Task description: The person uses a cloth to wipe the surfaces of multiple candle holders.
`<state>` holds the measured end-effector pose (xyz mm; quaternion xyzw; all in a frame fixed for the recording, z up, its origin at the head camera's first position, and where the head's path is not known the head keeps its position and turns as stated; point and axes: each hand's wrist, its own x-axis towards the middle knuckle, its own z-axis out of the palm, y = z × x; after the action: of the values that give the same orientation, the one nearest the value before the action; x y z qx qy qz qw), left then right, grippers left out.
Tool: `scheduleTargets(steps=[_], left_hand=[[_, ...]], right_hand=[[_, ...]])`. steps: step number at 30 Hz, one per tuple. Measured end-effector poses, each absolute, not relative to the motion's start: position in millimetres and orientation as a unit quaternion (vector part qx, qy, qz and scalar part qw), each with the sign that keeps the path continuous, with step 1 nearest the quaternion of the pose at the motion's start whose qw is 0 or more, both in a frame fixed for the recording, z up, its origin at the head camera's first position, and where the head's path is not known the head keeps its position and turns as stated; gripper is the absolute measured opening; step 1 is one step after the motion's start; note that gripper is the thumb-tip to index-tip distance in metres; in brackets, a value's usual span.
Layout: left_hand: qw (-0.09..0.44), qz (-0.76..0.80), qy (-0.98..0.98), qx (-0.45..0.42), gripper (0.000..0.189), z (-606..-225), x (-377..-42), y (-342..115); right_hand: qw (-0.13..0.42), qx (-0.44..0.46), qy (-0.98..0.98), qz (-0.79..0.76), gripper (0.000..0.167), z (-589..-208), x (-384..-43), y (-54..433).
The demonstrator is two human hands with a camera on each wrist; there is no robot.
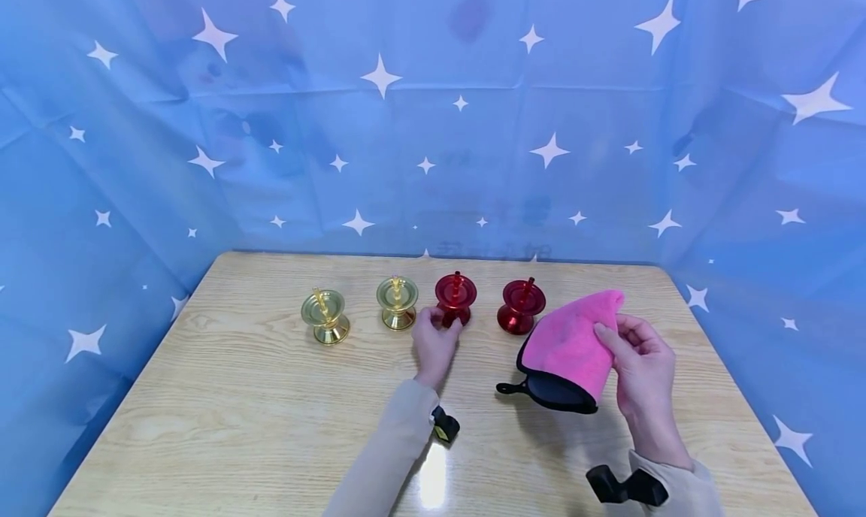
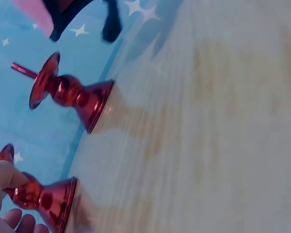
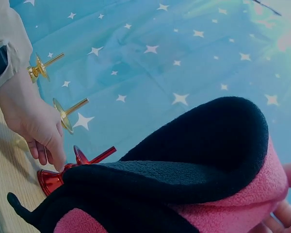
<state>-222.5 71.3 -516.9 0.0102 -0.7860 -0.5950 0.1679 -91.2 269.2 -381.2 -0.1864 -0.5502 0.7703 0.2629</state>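
My left hand (image 1: pixel 435 342) reaches to a red metal candle holder (image 1: pixel 456 291), its thumb and fingers round the stem below the dish. In the left wrist view the thumb lies across that holder's stem (image 2: pixel 34 191), and the base stands on the table. My right hand (image 1: pixel 646 363) pinches a pink cloth (image 1: pixel 575 337) with black edging, a dark underside and a black hanging loop (image 1: pixel 512 388). The cloth hangs folded above the table. Beside it stands a second red candle holder (image 1: pixel 522 305), upright and untouched.
Two gold candle holders (image 1: pixel 398 302) (image 1: pixel 325 315) stand to the left of the red ones, roughly in a row. All are on a light wooden table (image 1: pixel 271 427). A blue curtain (image 1: pixel 433 126) with white stars hangs behind and at both sides.
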Motion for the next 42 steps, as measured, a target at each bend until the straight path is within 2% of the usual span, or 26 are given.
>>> scheduleTargets(steps=[6,14,23,42], left_hand=[[0.119,-0.572,-0.811,0.019,0.039,-517,-234,67],[0.116,-0.528,-0.841,-0.013,0.046,-519,-244,65],[0.143,-0.478,-0.867,-0.012,0.037,-524,-247,67],[0.200,-0.482,-0.853,-0.022,0.026,-525,-249,70]], right_hand=[[0.266,-0.181,-0.551,0.770,0.014,-382,-92,269],[0.269,-0.174,-0.557,0.767,0.014,-384,-93,267],[0.267,-0.175,-0.561,0.764,0.014,-384,-94,267],[0.264,-0.181,-0.565,0.761,0.013,-384,-94,266]])
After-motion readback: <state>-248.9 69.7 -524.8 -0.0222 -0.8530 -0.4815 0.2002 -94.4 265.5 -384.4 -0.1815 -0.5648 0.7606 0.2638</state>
